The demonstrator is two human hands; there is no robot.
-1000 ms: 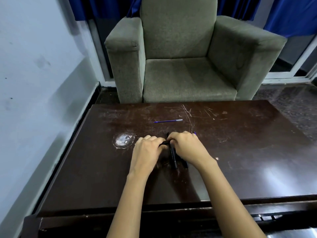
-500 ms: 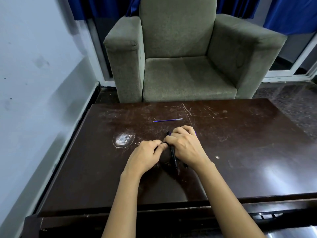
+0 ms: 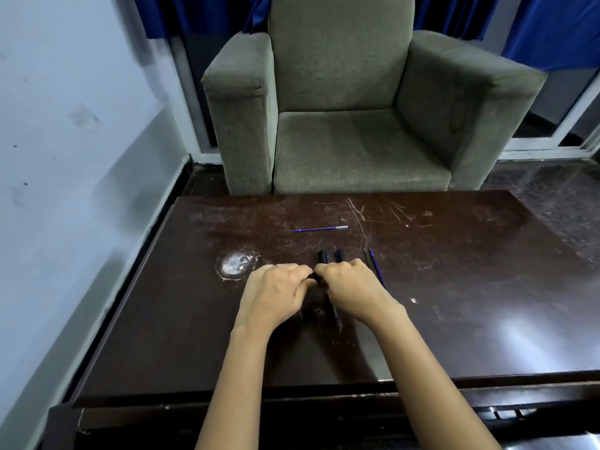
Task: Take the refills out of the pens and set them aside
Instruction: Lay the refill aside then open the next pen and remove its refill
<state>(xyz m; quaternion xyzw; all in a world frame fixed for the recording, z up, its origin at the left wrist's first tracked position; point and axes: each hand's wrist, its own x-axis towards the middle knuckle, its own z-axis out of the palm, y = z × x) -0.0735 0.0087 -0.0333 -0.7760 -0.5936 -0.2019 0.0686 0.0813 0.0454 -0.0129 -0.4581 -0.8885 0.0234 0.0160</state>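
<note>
Dark scratched table [image 3: 454, 287] before a grey armchair [image 3: 341, 108], one blue refill [image 3: 319, 229] already set aside at the far side.

Both closed on one black pen [image 3: 315, 278], left hand [image 3: 276, 295] and right hand [image 3: 352, 287] meeting over more pens [image 3: 331, 256]. Probably untwisting: better to grip each half firmly, turn gently, pull straight to spare the thin refill.

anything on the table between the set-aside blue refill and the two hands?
In the head view, two black pen ends stick out between the thin blue refill and the left hand and right hand. Beyond them: bare, scratched dark brown wooden table.
</note>
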